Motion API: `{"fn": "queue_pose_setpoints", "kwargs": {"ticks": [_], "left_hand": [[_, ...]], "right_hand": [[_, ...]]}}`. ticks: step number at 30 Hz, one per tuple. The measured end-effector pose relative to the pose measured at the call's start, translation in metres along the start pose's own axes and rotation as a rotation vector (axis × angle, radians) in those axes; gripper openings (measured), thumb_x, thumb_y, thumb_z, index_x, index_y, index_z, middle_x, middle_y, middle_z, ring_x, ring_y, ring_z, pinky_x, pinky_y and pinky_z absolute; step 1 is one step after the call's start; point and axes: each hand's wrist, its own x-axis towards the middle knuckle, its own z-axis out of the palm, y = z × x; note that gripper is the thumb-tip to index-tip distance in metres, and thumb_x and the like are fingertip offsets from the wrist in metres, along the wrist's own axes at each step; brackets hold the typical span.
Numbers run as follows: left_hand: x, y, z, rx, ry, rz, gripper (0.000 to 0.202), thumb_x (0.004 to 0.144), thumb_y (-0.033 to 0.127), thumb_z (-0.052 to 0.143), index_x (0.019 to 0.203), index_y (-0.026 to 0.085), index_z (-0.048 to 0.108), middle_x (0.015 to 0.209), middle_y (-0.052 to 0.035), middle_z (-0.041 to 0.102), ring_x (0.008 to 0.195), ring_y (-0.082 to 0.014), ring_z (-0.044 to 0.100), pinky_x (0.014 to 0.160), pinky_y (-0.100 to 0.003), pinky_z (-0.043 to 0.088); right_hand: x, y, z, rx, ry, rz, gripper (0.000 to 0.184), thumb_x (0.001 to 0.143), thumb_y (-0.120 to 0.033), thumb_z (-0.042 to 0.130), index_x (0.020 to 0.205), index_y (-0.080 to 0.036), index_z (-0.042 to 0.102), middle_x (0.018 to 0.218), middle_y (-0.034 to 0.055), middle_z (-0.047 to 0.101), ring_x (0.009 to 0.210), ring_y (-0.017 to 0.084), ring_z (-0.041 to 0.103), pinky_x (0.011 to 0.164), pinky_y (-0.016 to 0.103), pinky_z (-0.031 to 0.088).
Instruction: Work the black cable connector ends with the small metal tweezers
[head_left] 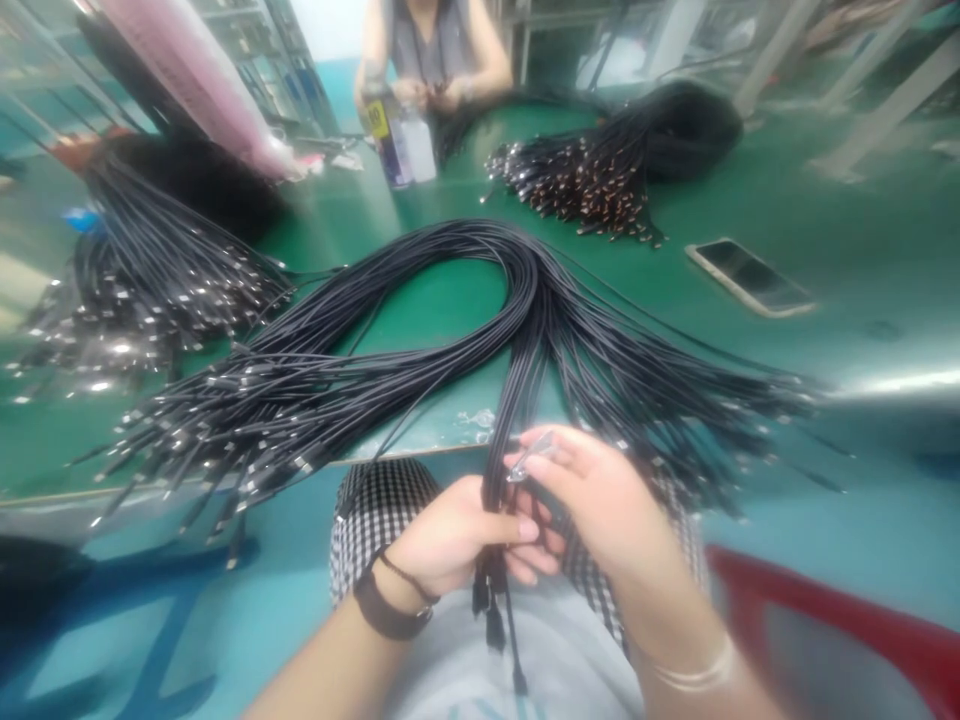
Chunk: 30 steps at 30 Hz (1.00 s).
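Observation:
Over my lap, my left hand (480, 535) is closed around a small bunch of thin black cables (501, 445). Their dark connector ends (493, 625) hang below the fingers. Just to the right, my right hand (581, 475) pinches a small clear, shiny piece (531, 460) between thumb and fingertips, right beside the held cables; its exact kind is too blurred to tell. The held bunch runs up to a large looped bundle of black cables (450, 240) on the green table (442, 300). Their metal-tipped ends fan out to the left and right.
More cable bundles lie at the left (172, 260) and back right (630, 160). A phone (750, 277) rests on the right. A spray can (386, 140) and a white bottle (418, 145) stand near a co-worker (435, 50) across the table. A red chair (825, 610) is beside me.

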Motion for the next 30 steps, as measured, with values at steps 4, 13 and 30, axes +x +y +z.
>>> {"fn": "queue_pose_setpoints", "kwargs": {"ticks": [4,13,30], "left_hand": [[0.000,-0.002,0.001,-0.103,-0.040,-0.046,0.021,0.074,0.023,0.077,0.087,0.007,0.072,0.077,-0.0132,0.076,0.062,-0.0181,0.073,0.051,-0.018,0.057],[-0.006,-0.002,0.019,0.067,0.219,0.221,0.022,0.082,0.028,0.071,0.093,0.009,0.069,0.089,-0.0158,0.076,0.073,-0.0219,0.075,0.053,-0.020,0.056],[-0.002,0.004,0.024,0.007,0.239,0.221,0.019,0.071,0.023,0.081,0.075,0.012,0.065,0.066,-0.0057,0.075,0.051,-0.0128,0.068,0.045,-0.015,0.052]], "right_hand": [[-0.001,0.000,0.005,0.009,0.044,-0.043,0.020,0.084,-0.033,0.068,0.098,-0.020,0.063,0.080,0.0028,0.073,0.064,0.015,0.067,0.058,0.025,0.053],[-0.019,0.001,-0.005,0.128,0.155,-0.080,0.019,0.081,-0.028,0.073,0.097,-0.021,0.064,0.092,0.0035,0.074,0.080,0.017,0.071,0.066,0.024,0.057],[-0.019,0.022,0.002,0.475,0.203,-0.105,0.015,0.084,-0.030,0.071,0.094,-0.022,0.063,0.085,0.0003,0.071,0.080,0.019,0.072,0.073,0.031,0.061]]}}
